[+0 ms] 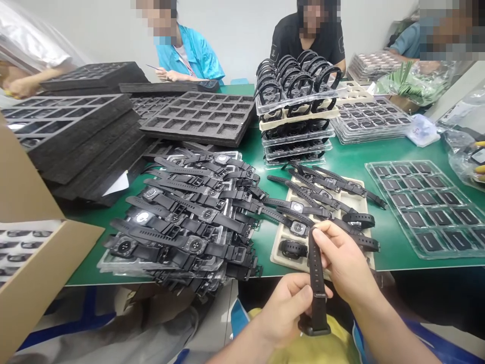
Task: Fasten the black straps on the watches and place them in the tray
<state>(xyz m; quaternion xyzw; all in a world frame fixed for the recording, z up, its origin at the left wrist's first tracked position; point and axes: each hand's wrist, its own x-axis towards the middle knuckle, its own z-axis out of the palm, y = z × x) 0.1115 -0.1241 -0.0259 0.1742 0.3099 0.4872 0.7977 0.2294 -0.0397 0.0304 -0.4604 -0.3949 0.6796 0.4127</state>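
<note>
A black smartwatch [319,283] hangs lengthwise between my two hands, in front of the table edge. My left hand [290,306] is closed round the strap near its middle, thumb on top. Higher up, my right hand [343,255] pinches the perforated strap end between thumb and fingers. The watch case [314,327] is at the bottom, close to my lap. Just beyond my hands lies a cream tray [279,247] with several black watches on it, some with straps laid flat and some with straps curled closed.
To the left, many watches [197,245] are heaped on clear trays. Black foam trays [197,121] stand stacked behind them. Looped watches [299,86] fill a tall tray stack. A clear tray [428,202] of dark square pieces lies right. A cardboard box [81,247] is at left; several people sit around.
</note>
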